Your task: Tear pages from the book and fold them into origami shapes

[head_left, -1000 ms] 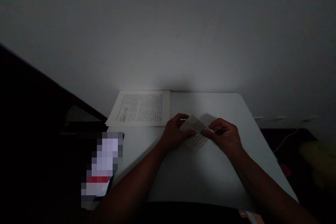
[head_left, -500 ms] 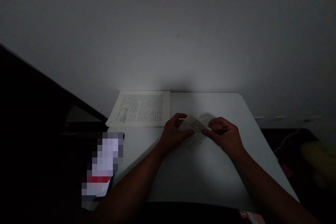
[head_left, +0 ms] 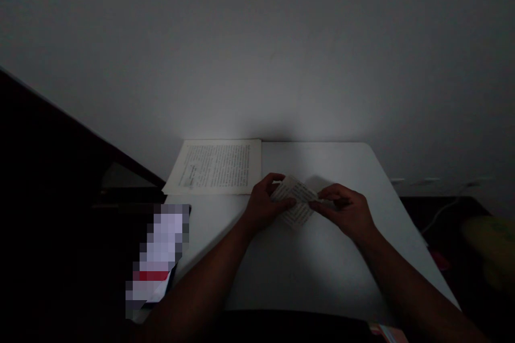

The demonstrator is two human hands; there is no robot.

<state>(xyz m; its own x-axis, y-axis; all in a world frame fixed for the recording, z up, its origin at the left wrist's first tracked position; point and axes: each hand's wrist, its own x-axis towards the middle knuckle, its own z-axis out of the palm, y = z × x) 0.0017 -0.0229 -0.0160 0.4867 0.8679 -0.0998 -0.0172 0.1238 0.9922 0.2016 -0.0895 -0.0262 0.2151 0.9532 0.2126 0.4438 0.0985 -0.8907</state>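
Gently, the left hand (head_left: 262, 202) and right hand (head_left: 351, 210) pinch a folded paper (head_left: 298, 193) above the surface (head_left: 338, 161). Printed pages (head_left: 217, 166) lie by the wall (head_left: 249, 53).

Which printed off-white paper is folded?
The small diamond-shaped paper in the left hand and right hand; the larger rectangular printed paper lies flat on the white table.

Passage open at worktop (head_left: 341, 158)'s far right corner. Obstacles: printed pages (head_left: 217, 166), far left corner; device (head_left: 163, 246), left edge; left hand (head_left: 261, 204), right hand (head_left: 351, 210), folded paper (head_left: 298, 215), centre; right forearm (head_left: 402, 273), near right corner.
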